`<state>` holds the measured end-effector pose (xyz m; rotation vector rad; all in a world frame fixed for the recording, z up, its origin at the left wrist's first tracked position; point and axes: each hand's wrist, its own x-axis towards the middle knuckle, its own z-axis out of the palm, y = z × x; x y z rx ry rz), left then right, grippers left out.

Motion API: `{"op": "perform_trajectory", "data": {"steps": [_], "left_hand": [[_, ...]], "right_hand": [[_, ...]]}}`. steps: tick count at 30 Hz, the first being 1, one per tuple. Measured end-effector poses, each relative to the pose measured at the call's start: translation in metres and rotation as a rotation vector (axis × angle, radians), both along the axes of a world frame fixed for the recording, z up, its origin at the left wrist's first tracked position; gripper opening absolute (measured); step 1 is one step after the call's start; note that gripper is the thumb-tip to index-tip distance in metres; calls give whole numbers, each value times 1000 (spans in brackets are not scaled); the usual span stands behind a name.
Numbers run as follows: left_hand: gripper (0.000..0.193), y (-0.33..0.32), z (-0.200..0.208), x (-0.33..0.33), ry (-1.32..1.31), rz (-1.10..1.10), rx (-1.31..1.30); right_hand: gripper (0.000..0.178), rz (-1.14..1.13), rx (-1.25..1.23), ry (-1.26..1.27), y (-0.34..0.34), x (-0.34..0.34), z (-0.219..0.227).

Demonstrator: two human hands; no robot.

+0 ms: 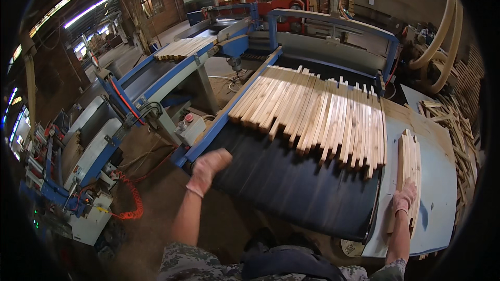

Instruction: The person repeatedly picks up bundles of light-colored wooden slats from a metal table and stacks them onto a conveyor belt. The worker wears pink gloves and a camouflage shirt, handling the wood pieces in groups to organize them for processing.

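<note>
My left hand [209, 169], in a pale pinkish knit glove, is over the near left corner of the black conveyor belt [291, 182]. It holds nothing; its fingers look stretched out, though slightly blurred. On the right, my gloved right hand [405, 196] is closed on a small bundle of long wooden strips [410, 158] lying on the pale blue side table [436, 177]. Across the far half of the belt spreads a wide row of light wooden strips [312, 109], side by side, their near ends uneven.
A blue-framed machine [333, 15] spans the belt's far end. At left, another conveyor [140, 80] carries wood strips [187, 47]. A control box with a red button [189, 118] stands beside the belt. Scrap wood [455, 140] lies piled at far right. A coiled orange hose [136, 200] hangs lower left.
</note>
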<state>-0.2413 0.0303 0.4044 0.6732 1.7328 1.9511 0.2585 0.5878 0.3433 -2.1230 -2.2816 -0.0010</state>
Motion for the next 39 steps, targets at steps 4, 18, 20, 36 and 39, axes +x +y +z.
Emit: {"op": "perform_trajectory", "data": {"steps": [4, 18, 20, 36, 39], "left_hand": [[52, -14, -53, 88, -368, -517, -115], [20, -110, -447, 234, 247, -1264, -1638], [20, -108, -439, 251, -26, -990, -1672], [23, -73, -410, 226, -27, -710, -1704], [23, -68, -410, 226, -18, -697, -1702]], "right_hand": [[87, -6, -36, -23, 0, -9, 1], [80, 123, 89, 3, 35, 12, -31], [80, 120, 41, 46, 36, 15, -19], [86, 36, -23, 2, 31, 2, -20], [83, 25, -43, -31, 27, 2, -11]]}}
